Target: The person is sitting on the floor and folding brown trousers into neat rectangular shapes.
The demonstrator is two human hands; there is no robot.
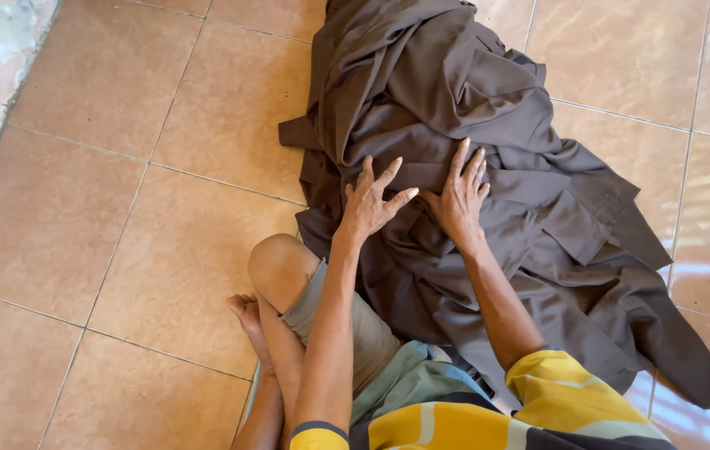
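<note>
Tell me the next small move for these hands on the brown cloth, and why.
Probably sweep both palms outward. The left hand and right hand lie flat, fingers spread, side by side on the crumpled brown cloth, which is heaped in folds on the tiled floor.

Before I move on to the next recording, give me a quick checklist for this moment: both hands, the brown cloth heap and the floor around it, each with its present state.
1. Left hand flat on the brown cloth heap, fingers spread: ok.
2. Right hand flat on the heap beside the left, the two hands apart: ok.
3. Either hand gripping a fold: not ok, both lie open.
4. Cloth smoothed out: not ok, crumpled in many folds.
5. How many pieces make up the heap: cannot tell.
6. Heap lies on the tiled floor, against the bent knee: ok.
</note>
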